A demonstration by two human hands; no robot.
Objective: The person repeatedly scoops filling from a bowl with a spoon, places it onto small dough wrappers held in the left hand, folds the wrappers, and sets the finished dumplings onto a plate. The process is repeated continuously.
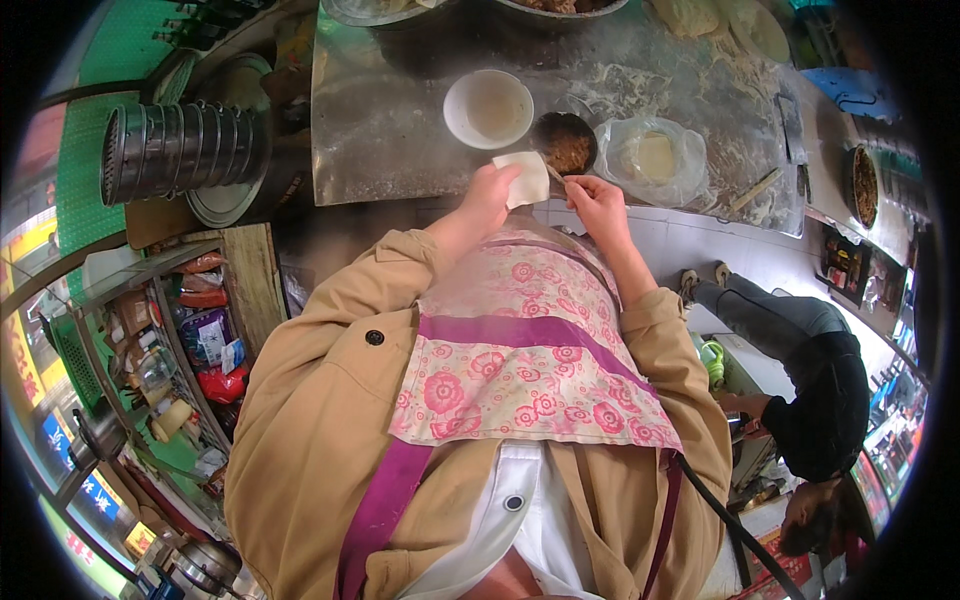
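Note:
In my left hand [487, 196] lies a square dough wrapper [529, 180], held over the near edge of the metal worktable. My right hand [598, 204] pinches a thin stick [556, 175], whose tip is at the wrapper's right edge; whether it carries filling I cannot tell. Just beyond sits a dark bowl [568, 144] of brown minced filling. To its left stands a white bowl [488, 109] with cloudy liquid or residue inside. A clear plastic bag [686, 166] right of the filling holds a stack of square wrappers [652, 157].
The worktable [375, 142] is dusted with flour at right, where a flat stick [756, 189] lies. Large basins [559, 6] line the far edge. Stacked metal steamers [180, 154] stand left, above a crowded shelf [199, 330]. Another person [817, 375] bends at the right.

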